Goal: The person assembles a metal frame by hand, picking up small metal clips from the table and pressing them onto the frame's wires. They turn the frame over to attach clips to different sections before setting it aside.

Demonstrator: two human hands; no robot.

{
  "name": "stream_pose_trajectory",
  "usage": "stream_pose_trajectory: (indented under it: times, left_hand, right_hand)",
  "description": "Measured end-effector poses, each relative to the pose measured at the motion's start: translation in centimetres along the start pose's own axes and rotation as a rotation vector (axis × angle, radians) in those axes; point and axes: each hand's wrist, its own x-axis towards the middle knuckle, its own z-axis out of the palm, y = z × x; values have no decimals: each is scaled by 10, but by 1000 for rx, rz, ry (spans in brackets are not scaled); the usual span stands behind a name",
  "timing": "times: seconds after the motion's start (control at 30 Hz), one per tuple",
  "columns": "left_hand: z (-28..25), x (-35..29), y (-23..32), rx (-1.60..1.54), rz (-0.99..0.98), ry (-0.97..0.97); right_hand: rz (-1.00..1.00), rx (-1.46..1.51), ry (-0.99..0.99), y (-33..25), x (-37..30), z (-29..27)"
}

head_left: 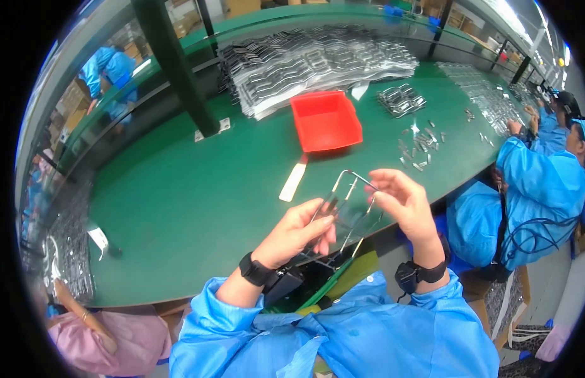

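Note:
A thin bent-wire metal frame (350,190), silvery with darker parts, is held up in front of me over the near edge of the green table (198,208). My left hand (302,232) is closed around its left side, thumb against fingers. At the frame's upper right corner, my right hand (403,198) pinches the wire between thumb and fingertips. The frame's lower end hangs near my lap. Just beyond my hands lies a flat pale tool (294,181) with a reddish end, touching a red plastic bin (333,140).
Small metal pieces (421,148) lie scattered right of the bin, below a small stack of wire frames (401,101). A large layered pile of frames (318,69) fills the back. A dark post (179,75) rises at left. Co-workers in blue (538,170) sit at right; a pink sleeve (110,340) shows lower left.

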Motion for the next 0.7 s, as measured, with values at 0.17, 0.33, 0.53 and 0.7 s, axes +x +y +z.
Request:
stream_pose_trajectory:
  times: [0.17,0.33,0.53,0.7]
  left_hand:
    - [2,0,-2,89,-4,153]
    - [3,-5,3,74,34,219]
    - [-1,-3,4,-74,3,198]
    - [0,-5,4,-80,-60,155]
  right_hand:
    - [38,-29,-67,4,5,10]
    - [26,146,-175,4,5,11]
    - [269,993,-386,46,12,15]
    - [175,607,-199,45,10,30]
